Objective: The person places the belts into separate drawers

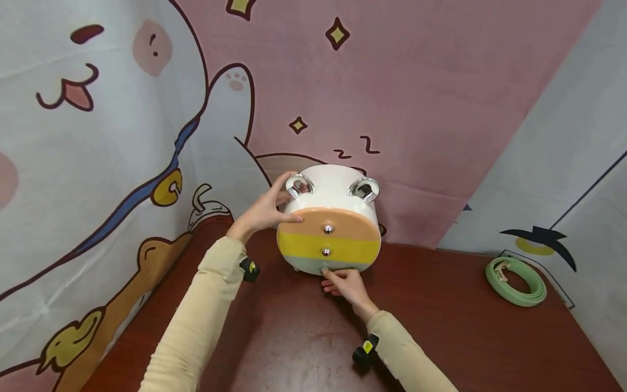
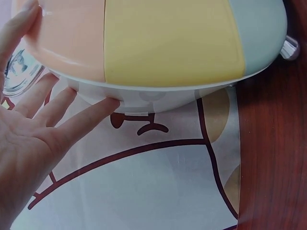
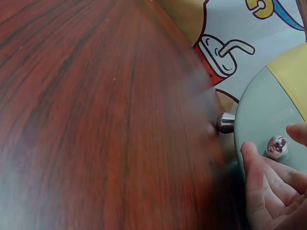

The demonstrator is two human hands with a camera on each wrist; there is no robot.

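Observation:
A white storage box (image 1: pixel 338 188) stands at the back of the table, its oval front banded peach, yellow and pale green. Two silver ring-like pieces are on top, and round silver knobs on the front. My left hand (image 1: pixel 266 209) holds the box's upper left side, thumb on the peach front (image 2: pixel 72 33), fingers spread along the white side. Low on the front, my right hand (image 1: pixel 349 286) is at the bottom knob (image 3: pixel 277 147) of the pale green band. Its fingers lie beside and under that knob; the thumb shows slightly apart in the right wrist view.
A coiled green strap (image 1: pixel 516 282) lies on the right of the dark red wooden table (image 1: pixel 294 337). Cartoon-printed cloth (image 1: pixel 401 81) hangs behind and to the left. A silver foot (image 3: pixel 225 122) supports the box.

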